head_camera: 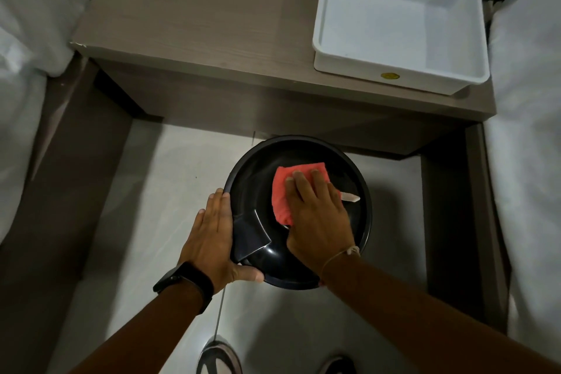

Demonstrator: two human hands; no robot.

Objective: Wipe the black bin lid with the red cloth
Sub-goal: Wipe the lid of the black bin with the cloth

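A narrow strip of pale tiled floor [170, 179] runs between two beds with white bedding, one on the left [27, 39] and one on the right [528, 130], and ends at a brown wooden nightstand [197, 24] set against the far side.

On the floor just in front of the nightstand's near edge stands the black bin, seen from above, with its round black bin lid [306, 270] glossy and catching a little light. A swing flap [252, 234] in the lid's left part looks tilted, one corner raised above the surface. The red cloth [282, 191] lies flat on the lid, toward its far half, with a small pale tag or corner [350, 197] sticking out on its right. The right hand [318, 215] presses down on the cloth with the palm flat and fingers stretched out and slightly spread, not curled around anything; a thin cord bracelet [343, 255] circles that wrist. The left hand [212, 240] is open against the lid's left rim, fingers straight along the outside edge and the thumb hooked under the near edge, bracing the bin. A black watch [183, 282] sits on the left wrist.

On the nightstand's top, at its right near corner, rests an empty white plastic tub [394, 70] with a small yellow sticker [390, 75] on its near wall.

At the bottom edge, two shoes [218, 358] stand on the tiles
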